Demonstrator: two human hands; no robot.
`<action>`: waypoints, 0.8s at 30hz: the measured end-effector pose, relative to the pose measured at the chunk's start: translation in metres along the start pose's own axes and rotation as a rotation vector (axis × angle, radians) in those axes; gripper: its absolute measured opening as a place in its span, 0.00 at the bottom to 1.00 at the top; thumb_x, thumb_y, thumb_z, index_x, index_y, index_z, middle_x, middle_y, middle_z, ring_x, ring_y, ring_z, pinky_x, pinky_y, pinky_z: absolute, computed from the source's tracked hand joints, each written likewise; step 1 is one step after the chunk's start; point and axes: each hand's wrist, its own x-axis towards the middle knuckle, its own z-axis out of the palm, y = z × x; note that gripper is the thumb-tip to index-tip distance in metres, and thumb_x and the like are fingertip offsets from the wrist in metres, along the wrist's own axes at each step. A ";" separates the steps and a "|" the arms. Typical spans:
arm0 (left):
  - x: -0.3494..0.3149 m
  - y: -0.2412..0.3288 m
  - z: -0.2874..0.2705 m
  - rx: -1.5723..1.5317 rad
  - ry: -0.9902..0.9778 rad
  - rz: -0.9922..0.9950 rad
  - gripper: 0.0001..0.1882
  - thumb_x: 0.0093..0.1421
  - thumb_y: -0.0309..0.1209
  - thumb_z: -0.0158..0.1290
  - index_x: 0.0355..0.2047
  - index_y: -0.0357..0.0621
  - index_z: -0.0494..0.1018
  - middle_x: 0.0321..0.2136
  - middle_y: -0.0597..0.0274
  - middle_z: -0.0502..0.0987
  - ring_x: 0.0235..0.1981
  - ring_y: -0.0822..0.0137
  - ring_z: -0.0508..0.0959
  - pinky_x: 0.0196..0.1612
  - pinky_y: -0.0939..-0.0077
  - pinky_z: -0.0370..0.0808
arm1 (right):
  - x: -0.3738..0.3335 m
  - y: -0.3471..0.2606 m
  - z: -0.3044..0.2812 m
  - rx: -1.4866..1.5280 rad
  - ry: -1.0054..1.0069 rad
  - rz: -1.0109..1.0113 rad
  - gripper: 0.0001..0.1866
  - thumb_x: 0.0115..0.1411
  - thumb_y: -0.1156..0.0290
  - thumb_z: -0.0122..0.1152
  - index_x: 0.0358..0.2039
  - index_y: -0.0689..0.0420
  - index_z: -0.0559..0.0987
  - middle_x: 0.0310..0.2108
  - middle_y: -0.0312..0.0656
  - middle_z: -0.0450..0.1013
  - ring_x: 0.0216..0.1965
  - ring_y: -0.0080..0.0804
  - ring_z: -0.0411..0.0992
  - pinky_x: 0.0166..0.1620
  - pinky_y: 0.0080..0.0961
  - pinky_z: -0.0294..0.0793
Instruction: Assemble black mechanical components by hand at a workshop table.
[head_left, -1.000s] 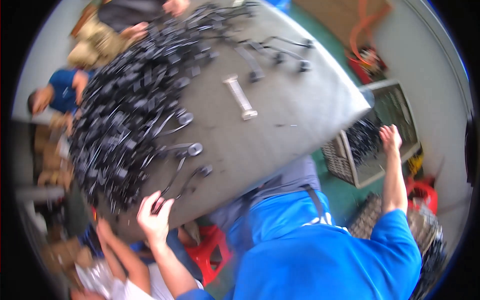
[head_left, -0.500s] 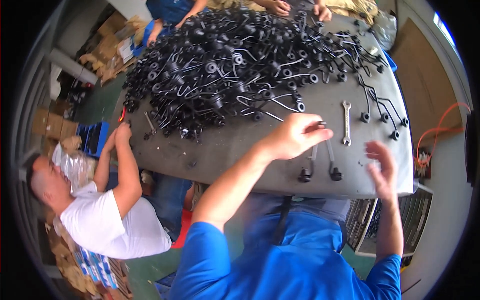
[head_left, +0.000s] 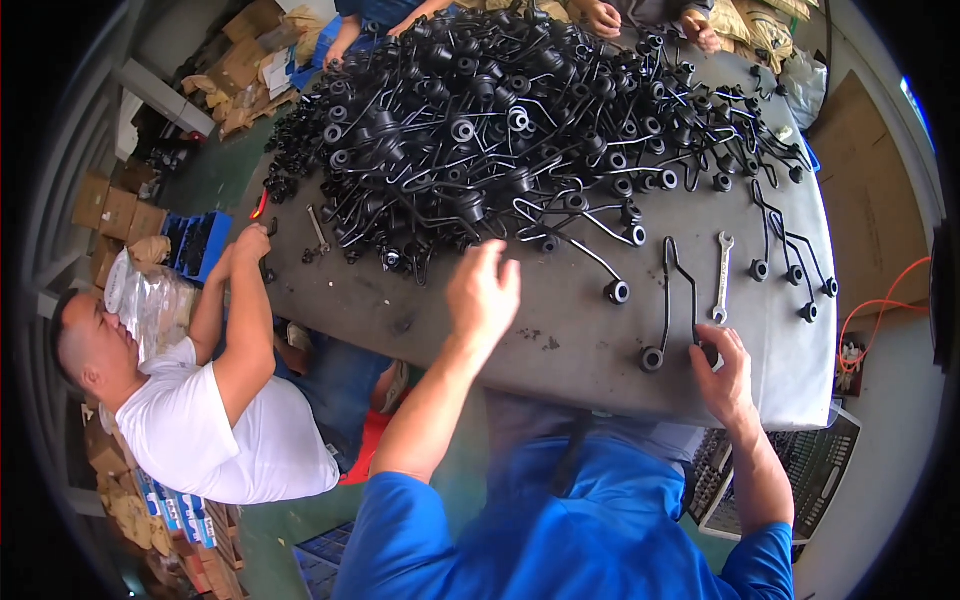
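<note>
A bent black metal rod with rubber bushings on its ends lies near the table's front edge on the right. My right hand closes its thumb and fingers around one bushing end, partly hiding it. At the front of a large heap of similar black bent rods, my left hand reaches forward with its fingers apart and nothing in it. A single rod end with a bushing sticks out of the heap to the right of this hand. Just beyond my right hand lies a silver open-ended wrench.
Several bent rods lie apart at the right of the grey table. Another wrench rests left of the heap. A person in a white shirt works at the left; other people's hands are at the far side.
My left hand has let go of the bent rod's upper end and moved left toward the heap. My right hand has come in and taken the rod's near end, which now lies on the table.
</note>
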 end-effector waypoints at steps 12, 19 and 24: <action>0.018 -0.065 -0.005 -0.010 -0.050 -0.259 0.15 0.50 0.26 0.63 0.35 0.41 0.69 0.27 0.54 0.77 0.29 0.52 0.79 0.34 0.60 0.75 | 0.007 -0.015 0.007 0.087 -0.086 -0.063 0.15 0.53 0.79 0.64 0.42 0.62 0.77 0.35 0.46 0.77 0.36 0.41 0.75 0.42 0.33 0.76; 0.032 -0.042 -0.003 0.264 -0.042 -0.191 0.24 0.49 0.33 0.66 0.43 0.39 0.68 0.30 0.48 0.79 0.31 0.50 0.80 0.36 0.57 0.76 | 0.005 -0.005 -0.002 0.084 -0.093 -0.025 0.14 0.53 0.79 0.63 0.41 0.62 0.77 0.35 0.46 0.77 0.37 0.41 0.76 0.43 0.33 0.75; 0.034 -0.041 0.002 0.209 -0.103 -0.324 0.27 0.48 0.33 0.65 0.45 0.39 0.66 0.34 0.42 0.79 0.38 0.43 0.79 0.41 0.52 0.74 | 0.007 -0.014 0.000 0.099 -0.109 -0.078 0.12 0.53 0.80 0.62 0.40 0.62 0.78 0.34 0.46 0.77 0.37 0.41 0.76 0.43 0.33 0.75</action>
